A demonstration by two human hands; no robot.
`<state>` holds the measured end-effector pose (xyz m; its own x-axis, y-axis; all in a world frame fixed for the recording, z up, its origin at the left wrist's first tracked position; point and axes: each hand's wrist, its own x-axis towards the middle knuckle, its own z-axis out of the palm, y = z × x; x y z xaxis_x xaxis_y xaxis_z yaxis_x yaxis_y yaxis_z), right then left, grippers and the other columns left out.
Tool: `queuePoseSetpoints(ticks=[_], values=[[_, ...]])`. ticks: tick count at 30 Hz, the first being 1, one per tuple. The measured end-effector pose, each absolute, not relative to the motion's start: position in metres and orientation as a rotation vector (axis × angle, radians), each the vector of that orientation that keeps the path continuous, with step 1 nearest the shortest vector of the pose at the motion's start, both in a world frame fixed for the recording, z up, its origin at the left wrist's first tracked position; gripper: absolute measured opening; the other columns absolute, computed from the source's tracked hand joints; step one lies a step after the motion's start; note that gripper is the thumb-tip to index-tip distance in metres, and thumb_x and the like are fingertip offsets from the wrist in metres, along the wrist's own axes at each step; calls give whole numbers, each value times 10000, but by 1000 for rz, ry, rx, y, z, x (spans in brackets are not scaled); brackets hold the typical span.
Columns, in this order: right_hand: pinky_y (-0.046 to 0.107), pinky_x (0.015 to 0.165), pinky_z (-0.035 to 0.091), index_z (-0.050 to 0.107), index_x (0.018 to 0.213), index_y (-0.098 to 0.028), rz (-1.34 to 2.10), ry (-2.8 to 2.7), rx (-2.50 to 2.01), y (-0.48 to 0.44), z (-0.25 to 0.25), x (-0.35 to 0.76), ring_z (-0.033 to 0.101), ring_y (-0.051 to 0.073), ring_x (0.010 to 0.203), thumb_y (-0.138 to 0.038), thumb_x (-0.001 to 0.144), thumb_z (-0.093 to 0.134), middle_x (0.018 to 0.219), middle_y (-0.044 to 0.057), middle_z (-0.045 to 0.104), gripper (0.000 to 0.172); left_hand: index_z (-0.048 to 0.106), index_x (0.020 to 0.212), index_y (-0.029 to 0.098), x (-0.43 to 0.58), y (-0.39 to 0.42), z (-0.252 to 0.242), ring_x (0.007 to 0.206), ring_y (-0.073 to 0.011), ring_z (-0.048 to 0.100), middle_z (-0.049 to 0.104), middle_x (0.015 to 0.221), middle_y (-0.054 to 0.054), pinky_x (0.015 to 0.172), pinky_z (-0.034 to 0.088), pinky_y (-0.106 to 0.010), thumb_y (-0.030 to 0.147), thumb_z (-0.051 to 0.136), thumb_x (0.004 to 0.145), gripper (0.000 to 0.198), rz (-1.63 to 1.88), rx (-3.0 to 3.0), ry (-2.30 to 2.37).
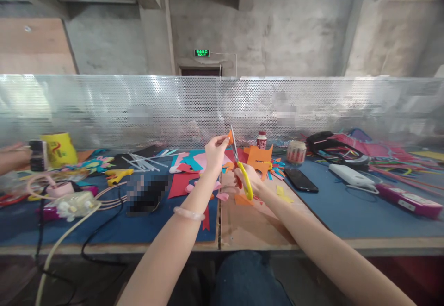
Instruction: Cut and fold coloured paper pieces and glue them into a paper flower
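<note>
My left hand point(215, 151) is raised above the table and pinches a small orange paper piece point(230, 137) between its fingertips. My right hand point(248, 182) grips yellow-handled scissors point(243, 176), blades pointing up and meeting the orange piece. Below lie coloured paper scraps: a larger orange sheet point(258, 158), red paper point(182, 183), pink and teal pieces point(194, 160). A pale bracelet point(189, 213) sits on my left wrist.
On the blue mat point(347, 204) lie a black phone point(301, 179), a white power bank point(347, 174), a small red-capped bottle point(262, 140) and a tape roll point(296, 152). A yellow cup point(60, 148) and cables are at left. Another person's hand point(12, 155) shows at far left. A perforated metal screen point(138, 107) backs the table.
</note>
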<state>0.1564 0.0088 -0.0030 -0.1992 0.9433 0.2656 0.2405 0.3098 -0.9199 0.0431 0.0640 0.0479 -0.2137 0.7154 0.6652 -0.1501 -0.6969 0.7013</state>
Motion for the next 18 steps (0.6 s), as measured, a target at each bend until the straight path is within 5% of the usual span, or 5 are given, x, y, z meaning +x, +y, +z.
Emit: queuePoseSetpoints(ticks=[18], values=[[332,701,499,522,1073,-143,944,-1621,-1116,14,-14,156,581,154,831,-296,858,491,1025,57,568,265,666,831,158,45,69,45,824,-187,629,689,843,-56,762,490,-320,266,646,669,196,1942,1417,635]])
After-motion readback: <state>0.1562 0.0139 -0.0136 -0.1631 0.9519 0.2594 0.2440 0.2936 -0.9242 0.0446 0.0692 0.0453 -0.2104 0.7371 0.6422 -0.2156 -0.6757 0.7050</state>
